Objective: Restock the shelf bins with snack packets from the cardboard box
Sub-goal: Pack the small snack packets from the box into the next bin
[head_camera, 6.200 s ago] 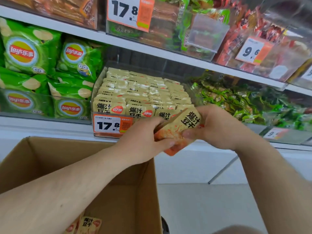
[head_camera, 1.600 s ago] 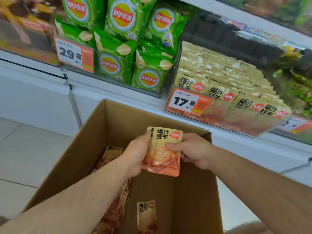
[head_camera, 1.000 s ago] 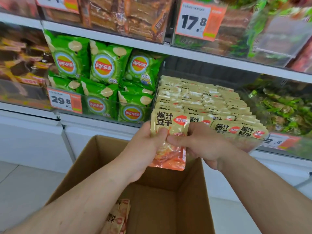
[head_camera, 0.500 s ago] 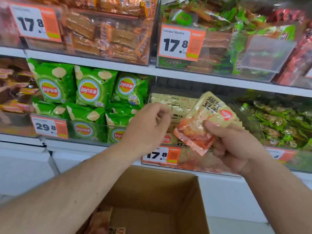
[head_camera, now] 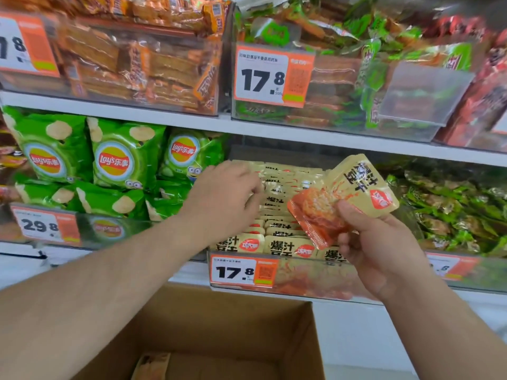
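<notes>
My right hand (head_camera: 375, 250) grips a small stack of beige and orange snack packets (head_camera: 348, 196), tilted, in front of the clear shelf bin (head_camera: 301, 278) tagged 17.8. That bin holds several rows of the same packets (head_camera: 277, 198). My left hand (head_camera: 222, 198) reaches into the bin's left side, fingers curled down onto the packet rows; whether it holds one is hidden. The open cardboard box (head_camera: 219, 325) sits below, with a few packets (head_camera: 151, 366) at its bottom.
Green chip bags (head_camera: 115, 160) fill the bin to the left, tagged 29.8. Green wrapped snacks (head_camera: 452, 209) lie in the bin to the right. The upper shelf (head_camera: 192, 124) carries bins of orange and green packets just above my hands.
My left hand has let go of the packets and moved up and back into the bin. My right hand keeps the packets, lifted slightly higher. The view has tilted up.
</notes>
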Motion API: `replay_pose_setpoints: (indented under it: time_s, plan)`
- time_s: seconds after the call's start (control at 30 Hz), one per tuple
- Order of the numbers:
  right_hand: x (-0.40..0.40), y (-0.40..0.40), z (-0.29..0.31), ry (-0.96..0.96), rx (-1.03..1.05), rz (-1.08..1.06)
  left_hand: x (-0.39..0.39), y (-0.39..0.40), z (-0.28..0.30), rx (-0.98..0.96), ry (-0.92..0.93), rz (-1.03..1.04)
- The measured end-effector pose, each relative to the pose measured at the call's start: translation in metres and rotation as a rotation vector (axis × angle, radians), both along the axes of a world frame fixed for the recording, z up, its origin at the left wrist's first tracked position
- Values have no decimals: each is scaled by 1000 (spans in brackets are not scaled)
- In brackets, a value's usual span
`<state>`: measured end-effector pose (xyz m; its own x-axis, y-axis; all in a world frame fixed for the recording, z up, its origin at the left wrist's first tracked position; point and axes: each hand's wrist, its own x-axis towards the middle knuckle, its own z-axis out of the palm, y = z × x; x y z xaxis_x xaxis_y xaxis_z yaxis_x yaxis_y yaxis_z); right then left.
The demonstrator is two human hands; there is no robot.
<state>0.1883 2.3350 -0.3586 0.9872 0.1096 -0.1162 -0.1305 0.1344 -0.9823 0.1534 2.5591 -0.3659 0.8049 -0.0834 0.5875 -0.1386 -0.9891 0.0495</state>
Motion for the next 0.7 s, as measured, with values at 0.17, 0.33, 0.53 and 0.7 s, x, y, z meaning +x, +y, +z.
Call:
replay_pose_setpoints:
  time_s: [0.17, 0.33, 0.53, 0.7]
  plan:
    - [-3, 0, -4, -35, -14, -33, -54, -41, -59, 157, -47, -117]
    - [-13, 4, -3, -60, -6, -24, -43, -58, -70, 157, 27, 39]
    - [-23, 0, 2, -73, 11, -17, -33, -69, -66, 71, 56, 132]
    - [-25, -9, 6, -150, 14, -8, -30, -64, -63, 21, 61, 134]
